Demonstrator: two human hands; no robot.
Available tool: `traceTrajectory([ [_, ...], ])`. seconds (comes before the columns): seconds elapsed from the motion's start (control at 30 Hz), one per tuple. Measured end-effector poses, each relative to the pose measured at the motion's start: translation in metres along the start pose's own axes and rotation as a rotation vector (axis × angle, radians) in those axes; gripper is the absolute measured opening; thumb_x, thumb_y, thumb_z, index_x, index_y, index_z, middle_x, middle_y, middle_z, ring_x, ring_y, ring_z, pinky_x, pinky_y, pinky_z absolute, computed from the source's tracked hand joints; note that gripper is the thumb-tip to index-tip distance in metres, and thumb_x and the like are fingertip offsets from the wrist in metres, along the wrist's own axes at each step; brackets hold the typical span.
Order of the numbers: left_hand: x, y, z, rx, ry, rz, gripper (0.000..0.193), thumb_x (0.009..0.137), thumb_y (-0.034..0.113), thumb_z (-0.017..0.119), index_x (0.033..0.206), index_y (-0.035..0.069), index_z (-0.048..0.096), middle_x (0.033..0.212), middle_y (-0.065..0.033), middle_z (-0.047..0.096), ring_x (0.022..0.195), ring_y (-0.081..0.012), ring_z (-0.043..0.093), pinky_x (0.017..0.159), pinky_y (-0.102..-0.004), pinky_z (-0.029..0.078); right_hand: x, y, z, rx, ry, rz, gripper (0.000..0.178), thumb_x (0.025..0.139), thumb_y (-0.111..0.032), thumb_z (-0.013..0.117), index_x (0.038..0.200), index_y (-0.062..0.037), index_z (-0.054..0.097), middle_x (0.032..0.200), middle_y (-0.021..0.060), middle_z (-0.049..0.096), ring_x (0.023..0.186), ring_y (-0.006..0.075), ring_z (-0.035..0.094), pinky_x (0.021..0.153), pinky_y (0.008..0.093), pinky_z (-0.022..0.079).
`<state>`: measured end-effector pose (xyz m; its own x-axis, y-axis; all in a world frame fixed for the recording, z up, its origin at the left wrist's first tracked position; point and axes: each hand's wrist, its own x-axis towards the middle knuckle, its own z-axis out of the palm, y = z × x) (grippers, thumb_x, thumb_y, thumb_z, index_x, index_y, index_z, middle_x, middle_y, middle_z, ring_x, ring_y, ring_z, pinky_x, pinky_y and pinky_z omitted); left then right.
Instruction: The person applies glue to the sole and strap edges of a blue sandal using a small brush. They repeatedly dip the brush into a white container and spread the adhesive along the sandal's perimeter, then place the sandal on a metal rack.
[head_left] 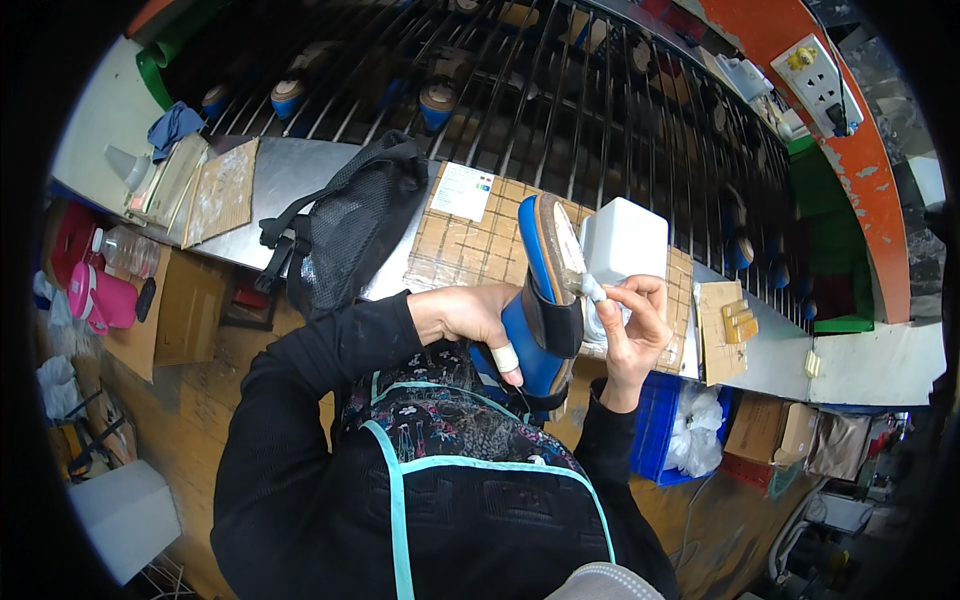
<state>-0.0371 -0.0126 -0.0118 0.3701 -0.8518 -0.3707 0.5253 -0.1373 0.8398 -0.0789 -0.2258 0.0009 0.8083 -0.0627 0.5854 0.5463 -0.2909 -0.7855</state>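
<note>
My left hand (465,315), with pale tape around its thumb, is closed on a shoe (545,335) with blue and dark parts. The shoe is tilted upward, and its light-coloured underside faces right. Between the fingertips of my right hand (638,328) is a small whitish wad (592,288), close against the underside; whether it has a handle is hidden. Just behind it stands a white plastic container (625,236) on a brown grid-patterned sheet (455,245).
Beyond the metal bench runs a rack of metal rods (520,130) with several blue-tipped shoes. A black mesh bag (360,215) lies on the bench at left. At right are a yellow block (740,322) on cardboard and a blue crate (652,440) of plastic bags.
</note>
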Motion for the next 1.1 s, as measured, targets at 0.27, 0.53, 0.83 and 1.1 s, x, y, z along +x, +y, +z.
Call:
traceTrajectory([
  [0.27,0.003,-0.008,0.0,-0.065,-0.106,-0.031,0.071,0.053,-0.004,0.086,0.118,-0.002,0.059,0.11,-0.0168,0.067,0.101,-0.027,0.065,0.092,-0.0355,0.05,0.0,0.004,-0.012,-0.029,-0.076,-0.008,0.017,0.076,-0.004,0.077,0.092,-0.0005,0.074,0.093,0.0062,0.054,0.075,0.0109,0.055,0.061,0.022,0.045],
  [0.53,-0.007,-0.019,-0.004,-0.029,0.01,0.072,0.072,0.052,-0.003,0.087,0.119,-0.002,0.059,0.11,-0.0137,0.067,0.106,-0.0238,0.063,0.091,-0.0328,0.051,-0.031,0.012,-0.057,-0.003,-0.04,0.326,0.015,0.076,-0.002,0.075,0.091,0.001,0.074,0.094,0.0079,0.059,0.084,0.0137,0.057,0.069,0.0229,0.046],
  [0.83,-0.021,-0.028,-0.022,-0.691,0.077,0.803,0.112,0.068,0.057,0.078,0.148,0.003,0.02,0.136,-0.02,0.047,0.12,-0.0397,0.053,0.094,-0.0487,0.051,-0.078,0.031,-0.074,-1.043,0.095,0.269,0.005,0.078,-0.02,0.075,0.083,-0.0171,0.074,0.076,-0.0026,0.06,0.06,0.0147,0.051,0.072,0.0337,0.027],
  [1.1,-0.033,-0.009,-0.05,-0.784,-0.253,0.614,0.124,0.062,0.078,0.067,0.147,0.002,0.019,0.102,-0.0225,0.056,0.085,-0.0333,0.058,0.094,-0.0518,0.04,-0.061,0.035,-0.074,-1.184,-0.069,0.059,0.005,0.079,-0.02,0.074,0.083,-0.0169,0.074,0.073,0.0004,0.057,0.064,0.0174,0.054,0.072,0.036,0.028],
])
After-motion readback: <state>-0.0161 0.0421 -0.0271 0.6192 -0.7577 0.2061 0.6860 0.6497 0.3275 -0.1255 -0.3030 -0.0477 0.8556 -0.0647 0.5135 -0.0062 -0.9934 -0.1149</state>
